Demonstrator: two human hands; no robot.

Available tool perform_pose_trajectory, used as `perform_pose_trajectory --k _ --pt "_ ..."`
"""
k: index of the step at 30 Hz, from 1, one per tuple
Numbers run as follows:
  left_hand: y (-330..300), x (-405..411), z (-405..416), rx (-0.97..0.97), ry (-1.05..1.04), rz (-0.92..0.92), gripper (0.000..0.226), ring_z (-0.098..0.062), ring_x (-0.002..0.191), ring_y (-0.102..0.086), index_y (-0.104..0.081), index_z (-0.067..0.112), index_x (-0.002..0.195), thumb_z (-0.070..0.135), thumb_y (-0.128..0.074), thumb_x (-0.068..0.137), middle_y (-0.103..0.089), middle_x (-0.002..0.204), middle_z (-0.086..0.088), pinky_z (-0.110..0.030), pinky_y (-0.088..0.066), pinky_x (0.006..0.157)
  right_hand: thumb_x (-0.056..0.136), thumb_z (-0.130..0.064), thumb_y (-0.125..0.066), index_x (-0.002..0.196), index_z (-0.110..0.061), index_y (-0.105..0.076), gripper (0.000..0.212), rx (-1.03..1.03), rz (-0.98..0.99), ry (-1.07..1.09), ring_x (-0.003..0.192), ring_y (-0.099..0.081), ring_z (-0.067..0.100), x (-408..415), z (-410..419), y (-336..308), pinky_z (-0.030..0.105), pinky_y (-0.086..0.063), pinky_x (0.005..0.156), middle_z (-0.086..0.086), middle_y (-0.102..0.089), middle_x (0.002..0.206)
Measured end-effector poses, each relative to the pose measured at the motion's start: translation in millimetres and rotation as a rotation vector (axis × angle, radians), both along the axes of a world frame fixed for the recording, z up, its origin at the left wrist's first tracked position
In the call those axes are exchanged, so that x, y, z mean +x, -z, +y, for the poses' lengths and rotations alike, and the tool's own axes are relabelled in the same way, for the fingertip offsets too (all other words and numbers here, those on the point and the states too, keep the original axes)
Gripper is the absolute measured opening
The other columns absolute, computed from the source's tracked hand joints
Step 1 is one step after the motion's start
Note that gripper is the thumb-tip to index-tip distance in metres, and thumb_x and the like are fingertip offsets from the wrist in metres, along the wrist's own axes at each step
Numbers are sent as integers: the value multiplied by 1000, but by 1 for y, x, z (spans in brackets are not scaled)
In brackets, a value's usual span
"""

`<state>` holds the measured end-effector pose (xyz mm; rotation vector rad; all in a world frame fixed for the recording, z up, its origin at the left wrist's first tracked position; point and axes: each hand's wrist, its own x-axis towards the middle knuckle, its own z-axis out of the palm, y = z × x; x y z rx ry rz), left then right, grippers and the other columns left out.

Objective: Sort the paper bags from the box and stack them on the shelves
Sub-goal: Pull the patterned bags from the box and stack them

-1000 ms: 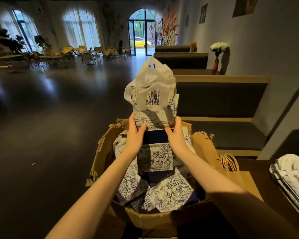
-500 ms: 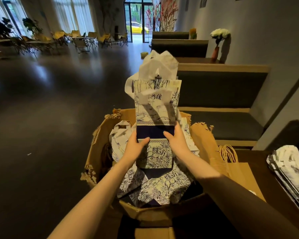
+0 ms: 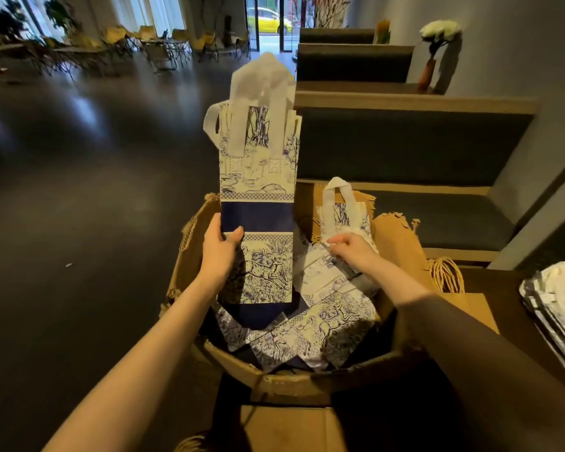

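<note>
Left hand (image 3: 221, 252) gripped the left edge of a tall, flat blue-and-white printed paper bag with white handles (image 3: 258, 203), thumb on its navy band, holding it upright above the torn brown cardboard box (image 3: 274, 380). Right hand (image 3: 351, 247), fingers curled, pinched a smaller white-handled printed bag (image 3: 343, 213) among the loose bags in the box.

The tall printed bag (image 3: 258, 203) looks like matt paper with what seem soft white fabric handles (image 3: 268, 93), the box (image 3: 274, 376) is rough torn brown cardboard, the floor (image 3: 79, 190) dark and glossy.
</note>
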<state>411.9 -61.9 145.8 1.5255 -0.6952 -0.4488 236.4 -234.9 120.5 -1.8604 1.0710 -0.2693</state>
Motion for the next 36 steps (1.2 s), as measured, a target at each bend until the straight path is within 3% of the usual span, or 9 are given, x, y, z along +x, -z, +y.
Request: perform_pose_trajectory --k 4,8,13,17,23,27,29,33,36 --pt "8 2 3 27 -24 44 31 6 77 -63 -47 10 125 1 -45 96 -61 104 3 -7 -49 65 91 -10 -54 114 5 -53 28 43 237 -11 70 -59 29 -5 -8 28 44 -48 73 22 -60 83" --pt "12 4 2 49 -56 60 31 5 77 -59 -47 10 125 1 -46 96 -60 99 8 -5 -47 61 91 -11 -57 137 4 -21 59 -24 393 107 87 -56 30 -3 -15 48 27 -40 50 22 -53 113" --pt "16 8 1 70 -69 49 30 3 78 -61 -48 13 123 2 -46 96 -61 102 6 -6 -47 61 92 -17 -55 140 3 -18 64 -9 444 323 125 -40 36 8 -13 60 37 -43 91 24 -30 140" --pt "16 7 0 70 -65 66 29 1 80 -61 -48 13 123 2 -46 96 -61 99 8 -7 -48 61 88 -13 -58 140 4 -2 78 207 237 426 108 -46 26 18 -17 68 24 -31 59 21 -35 135" --pt "15 5 0 61 -62 68 28 3 81 -59 -48 15 120 1 -46 96 -59 98 10 -5 -47 61 82 -12 -64 141 7 -2 88 221 191 466 102 -52 29 11 -14 71 33 -43 71 17 -40 121" --pt "16 5 0 51 -69 86 27 2 83 -58 -48 14 120 1 -46 96 -59 99 10 -5 -47 60 77 -14 -69 131 5 -35 66 237 93 553 112 -50 34 15 -15 69 42 -42 101 18 -47 122" --pt "17 7 -1 51 -81 84 28 0 85 -58 -48 13 121 1 -46 96 -59 98 11 -5 -47 61 73 -8 -70 111 -5 -40 48 419 -137 595 79 -55 19 20 -16 68 28 -57 77 10 -51 94" --pt "18 9 -1 54 -94 88 31 -1 84 -59 -48 11 125 2 -46 96 -59 99 9 -7 -48 60 80 -7 -72 116 -6 -42 46 580 -264 517 49 -56 3 27 -10 64 12 -41 32 2 -63 67" --pt "18 8 -1 42 -100 98 33 0 83 -58 -47 10 127 0 -46 95 -59 99 9 -4 -47 59 87 -11 -66 137 -6 -32 61 543 -263 375 57 -59 5 28 3 52 10 -40 35 12 -63 108"
